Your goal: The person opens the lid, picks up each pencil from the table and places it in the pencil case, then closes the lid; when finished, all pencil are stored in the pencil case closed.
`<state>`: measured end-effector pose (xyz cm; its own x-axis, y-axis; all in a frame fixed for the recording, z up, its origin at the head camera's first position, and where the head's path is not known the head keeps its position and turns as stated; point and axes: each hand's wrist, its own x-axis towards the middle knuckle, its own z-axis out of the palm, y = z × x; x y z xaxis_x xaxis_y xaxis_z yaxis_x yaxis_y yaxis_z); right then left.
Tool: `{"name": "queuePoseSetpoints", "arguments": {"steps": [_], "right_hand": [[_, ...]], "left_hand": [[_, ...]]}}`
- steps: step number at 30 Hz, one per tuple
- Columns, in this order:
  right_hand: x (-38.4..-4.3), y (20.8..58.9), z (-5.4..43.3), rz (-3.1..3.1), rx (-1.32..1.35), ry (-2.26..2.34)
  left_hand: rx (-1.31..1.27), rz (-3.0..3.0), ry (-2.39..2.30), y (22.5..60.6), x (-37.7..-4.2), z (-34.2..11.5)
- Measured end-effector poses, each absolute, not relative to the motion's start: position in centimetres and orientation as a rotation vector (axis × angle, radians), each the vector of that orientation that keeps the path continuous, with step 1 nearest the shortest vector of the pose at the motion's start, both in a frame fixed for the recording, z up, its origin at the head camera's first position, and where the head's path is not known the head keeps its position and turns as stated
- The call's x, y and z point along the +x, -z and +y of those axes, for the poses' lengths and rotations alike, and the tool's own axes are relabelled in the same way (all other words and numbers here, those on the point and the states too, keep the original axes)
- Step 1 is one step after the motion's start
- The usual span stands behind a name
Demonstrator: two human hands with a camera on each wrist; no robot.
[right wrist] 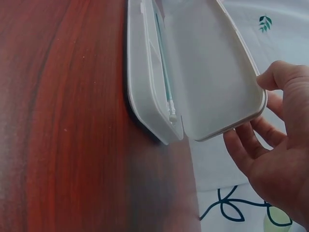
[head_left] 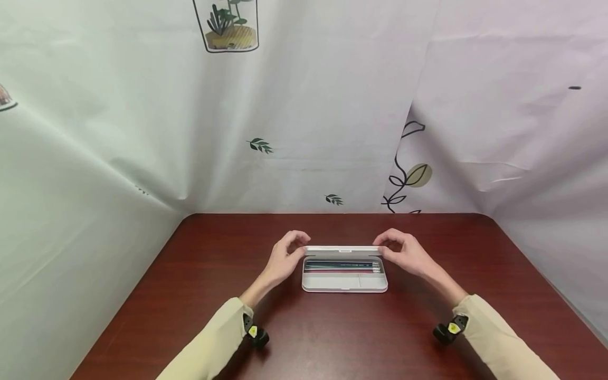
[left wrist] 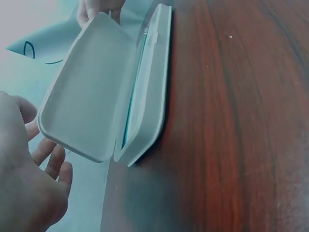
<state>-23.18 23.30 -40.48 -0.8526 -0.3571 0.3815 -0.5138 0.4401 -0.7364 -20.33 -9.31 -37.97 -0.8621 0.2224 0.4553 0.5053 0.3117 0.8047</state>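
A white pencil case (head_left: 332,283) lies on the table with its hinged lid (head_left: 342,249) raised. Several pencils (head_left: 342,266) rest in its rear compartment, white eraser ends to the right. My left hand (head_left: 286,255) pinches the lid's left corner between thumb and fingers; the left wrist view shows the lid (left wrist: 91,87) standing up from the case body (left wrist: 149,106). At the lid's right corner my right hand (head_left: 404,250) grips the edge, thumb on the inner side and fingers (right wrist: 248,140) behind it in the right wrist view.
The dark red wooden table (head_left: 342,338) extends around the case. Behind it hangs a white cloth (head_left: 323,105) printed with leaves, with more cloth along both sides. Each wrist wears a strapped black camera (head_left: 256,335) over a pale yellow sleeve (head_left: 209,343).
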Motion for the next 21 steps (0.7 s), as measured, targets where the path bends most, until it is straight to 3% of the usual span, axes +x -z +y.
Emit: {"name": "queuePoseSetpoints", "arguments": {"steps": [11, 21], "right_hand": [[-20.6, 37.7, 21.9, -2.514, 0.869, -1.299], [-22.1, 41.5, 23.2, -2.418, 1.029, -1.173]], "left_hand": [[-0.783, -2.413, 1.557, 39.0, -20.5, -10.1], [-0.897, -2.407, 1.507, 42.8, -22.0, -11.1]]}}
